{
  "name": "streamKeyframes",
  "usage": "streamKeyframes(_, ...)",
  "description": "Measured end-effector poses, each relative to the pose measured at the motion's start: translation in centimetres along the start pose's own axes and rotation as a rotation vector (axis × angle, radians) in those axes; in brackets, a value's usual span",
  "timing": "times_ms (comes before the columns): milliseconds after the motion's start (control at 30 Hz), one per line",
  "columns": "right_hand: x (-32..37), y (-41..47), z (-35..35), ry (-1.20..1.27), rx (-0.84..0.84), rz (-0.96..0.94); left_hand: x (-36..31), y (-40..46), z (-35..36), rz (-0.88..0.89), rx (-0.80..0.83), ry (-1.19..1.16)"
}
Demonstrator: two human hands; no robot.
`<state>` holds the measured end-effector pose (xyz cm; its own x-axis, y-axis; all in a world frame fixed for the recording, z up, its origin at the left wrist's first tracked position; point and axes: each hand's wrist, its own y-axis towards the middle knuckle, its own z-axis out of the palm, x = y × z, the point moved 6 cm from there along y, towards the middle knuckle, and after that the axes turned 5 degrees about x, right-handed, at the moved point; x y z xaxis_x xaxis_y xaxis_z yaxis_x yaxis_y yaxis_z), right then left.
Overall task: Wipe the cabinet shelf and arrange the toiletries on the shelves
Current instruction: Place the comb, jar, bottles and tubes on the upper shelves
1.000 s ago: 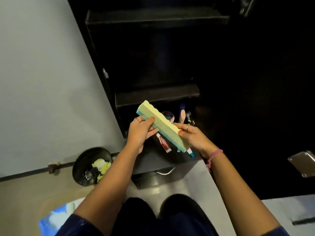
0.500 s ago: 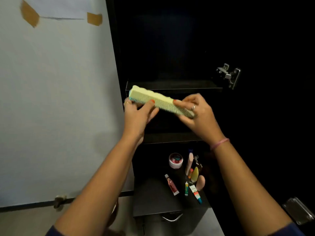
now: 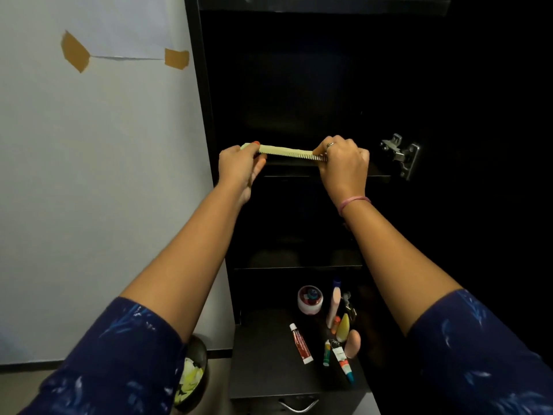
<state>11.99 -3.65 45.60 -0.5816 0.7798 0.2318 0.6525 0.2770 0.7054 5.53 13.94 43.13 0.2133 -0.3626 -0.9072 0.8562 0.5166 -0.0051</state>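
One comb (image 3: 287, 151) held level just above the shelf (image 3: 344, 172) edge, left hand (image 3: 239, 166) and right hand (image 3: 344, 163) each pinching one end. Well below shelf: one jar (image 3: 310, 300), about seven tubes and bottles (image 3: 300, 342).

Pale wall (image 3: 89, 190) fills left side; paper sheet (image 3: 119, 25) fixed to it with two brown tape pieces (image 3: 74, 51). Dark skirting strip (image 3: 45, 365) at wall base, light floor (image 3: 218, 384) below. Tall black cabinet (image 3: 206, 115) at right, interior in deep shadow. Metal hinge (image 3: 401, 155) on its right side. Dim light overall.
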Motion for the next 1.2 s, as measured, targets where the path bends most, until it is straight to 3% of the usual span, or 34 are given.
streamKeyframes(167,-0.7,1.4,2.0,-0.017,0.086,0.062,-0.1,1.9,-0.3,-0.102,0.003,0.178)
streamKeyframes(333,-1.5,3.1,4.2,0.155,0.270,0.052,-1.2,3.5,-0.6,-0.008,-0.041,0.629)
streamKeyframes(533,-2.1,2.9,5.1,0.334,0.467,-0.119,-1.7,3.9,0.2,0.103,-0.075,1.092)
streamKeyframes(733,-2.3,2.4,5.3,0.364,0.383,-0.166,0.1,3.7,1.1,0.100,-0.038,1.280)
streamKeyframes(967,-2.4,2.4,5.5,0.417,0.374,-0.182,0.0,1.8,0.9,0.365,-0.097,1.231)
streamKeyframes(1033,-2.5,2.3,4.9,0.494,0.286,-0.192,0.4,0.7,1.0,0.471,-0.101,1.192)
streamKeyframes(1200,-3.6,0.3,2.0,0.671,-0.153,-0.162,2.4,-2.0,0.8,0.715,-0.090,1.041)
